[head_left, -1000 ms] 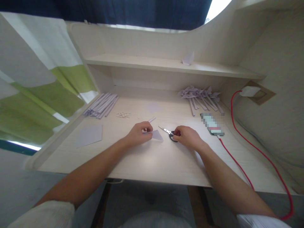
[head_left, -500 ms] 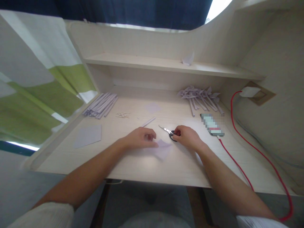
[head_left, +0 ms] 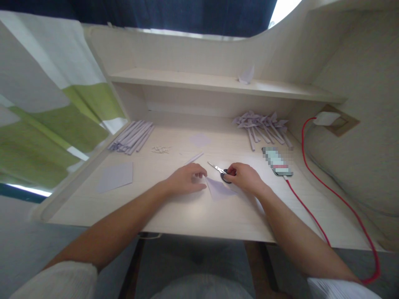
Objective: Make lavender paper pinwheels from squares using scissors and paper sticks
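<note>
On the pale desk (head_left: 174,216), a lilac paper piece (head_left: 220,189) lies flat between both hands. The left hand (head_left: 186,179) presses its near corner with loosely curled fingers; the right hand (head_left: 245,177) grips small scissors (head_left: 220,170), blades closed. Judging by this, cutting comes next, needing the paper lifted to the blades.

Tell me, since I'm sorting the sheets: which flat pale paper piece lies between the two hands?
The paper piece between left hand and right hand; the others lie far left and farther back.
</note>
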The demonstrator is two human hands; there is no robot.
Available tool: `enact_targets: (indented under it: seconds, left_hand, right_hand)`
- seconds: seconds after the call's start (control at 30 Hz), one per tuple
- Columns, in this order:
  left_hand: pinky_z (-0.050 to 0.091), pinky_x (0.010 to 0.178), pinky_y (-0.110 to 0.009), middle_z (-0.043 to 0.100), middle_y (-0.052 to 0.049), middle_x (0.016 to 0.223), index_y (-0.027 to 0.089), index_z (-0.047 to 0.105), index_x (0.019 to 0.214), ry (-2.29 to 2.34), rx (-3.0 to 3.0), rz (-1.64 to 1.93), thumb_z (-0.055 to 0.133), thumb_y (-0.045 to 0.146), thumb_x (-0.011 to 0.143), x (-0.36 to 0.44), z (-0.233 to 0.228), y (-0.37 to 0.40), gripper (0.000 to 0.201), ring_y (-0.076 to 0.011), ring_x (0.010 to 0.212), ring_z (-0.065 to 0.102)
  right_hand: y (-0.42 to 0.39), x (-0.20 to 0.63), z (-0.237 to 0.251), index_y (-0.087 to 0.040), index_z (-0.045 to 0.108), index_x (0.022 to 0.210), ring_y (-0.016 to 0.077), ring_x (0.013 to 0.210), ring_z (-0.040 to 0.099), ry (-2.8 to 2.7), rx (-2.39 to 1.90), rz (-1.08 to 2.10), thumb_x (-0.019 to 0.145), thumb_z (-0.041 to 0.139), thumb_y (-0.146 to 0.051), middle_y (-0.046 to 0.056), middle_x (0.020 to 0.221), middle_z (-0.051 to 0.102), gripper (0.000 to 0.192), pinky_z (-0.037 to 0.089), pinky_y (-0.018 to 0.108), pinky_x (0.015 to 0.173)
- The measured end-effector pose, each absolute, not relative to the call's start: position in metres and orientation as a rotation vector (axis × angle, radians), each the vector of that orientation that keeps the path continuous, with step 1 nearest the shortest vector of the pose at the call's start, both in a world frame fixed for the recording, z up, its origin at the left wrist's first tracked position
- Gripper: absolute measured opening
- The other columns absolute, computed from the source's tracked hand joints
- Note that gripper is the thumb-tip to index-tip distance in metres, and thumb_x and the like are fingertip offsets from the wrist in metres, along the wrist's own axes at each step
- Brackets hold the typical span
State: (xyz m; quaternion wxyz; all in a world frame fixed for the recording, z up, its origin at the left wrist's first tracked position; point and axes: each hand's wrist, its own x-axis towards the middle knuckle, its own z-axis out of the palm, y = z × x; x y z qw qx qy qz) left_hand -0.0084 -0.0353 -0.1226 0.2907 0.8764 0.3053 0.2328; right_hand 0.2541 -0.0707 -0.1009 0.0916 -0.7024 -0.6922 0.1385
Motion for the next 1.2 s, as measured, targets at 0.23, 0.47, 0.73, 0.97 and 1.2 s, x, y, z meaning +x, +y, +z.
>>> enact_targets:
  seconds: [0.23,0.47,0.73,0.97,1.2]
  left_hand:
    - [0.042,0.097,-0.039,0.063,-0.009,0.109,0.022,0.071,0.101,0.758,2.464,0.676,0.068,0.033,0.082,0.019,-0.132,-0.036,0.023,-0.0238,0.105,0.056]
    - [0.046,0.073,-0.03,0.067,-0.004,0.086,0.019,0.066,0.092,0.933,2.174,0.588,0.051,0.028,0.091,0.003,-0.12,-0.053,0.018,-0.018,0.079,0.061]
    - [0.049,0.064,-0.024,0.066,-0.003,0.084,0.016,0.063,0.094,0.953,1.839,0.759,0.059,0.023,0.081,0.004,-0.105,-0.045,0.016,-0.0147,0.072,0.063]
    - [0.052,0.065,-0.026,0.068,-0.004,0.09,0.015,0.069,0.112,0.859,1.67,0.738,0.06,0.023,0.073,0.008,-0.112,-0.004,0.041,-0.015,0.075,0.061]
    - [0.047,0.064,-0.026,0.069,-0.004,0.075,0.013,0.073,0.085,1.019,1.629,0.728,0.056,0.026,0.077,0.002,-0.122,-0.004,0.023,-0.0157,0.069,0.06]
  right_hand:
    - [-0.066,0.26,-0.102,-0.024,0.073,0.087,0.0185,0.074,0.063,-2.175,-2.081,0.385,0.082,0.064,-0.047,0.004,0.085,0.074,0.025,0.034,0.027,0.058]
    - [-0.068,0.269,-0.098,-0.023,0.073,0.09,0.0212,0.075,0.064,-2.264,-2.098,0.363,0.087,0.059,-0.047,0.007,0.087,0.074,0.028,0.035,0.028,0.059]
    - [-0.069,0.264,-0.097,-0.018,0.071,0.099,0.0212,0.084,0.067,-2.255,-2.012,0.502,0.089,0.058,-0.033,0.011,0.096,0.075,0.022,0.041,0.025,0.067]
    - [-0.057,0.267,-0.104,-0.02,0.071,0.084,0.0179,0.072,0.064,-2.22,-2.001,0.619,0.081,0.066,-0.036,0.005,0.083,0.075,0.017,0.038,0.024,0.061]
    - [-0.052,0.27,-0.113,-0.019,0.068,0.078,0.0165,0.068,0.06,-2.136,-1.969,0.617,0.081,0.062,-0.036,0.004,0.077,0.071,0.018,0.037,0.025,0.058]
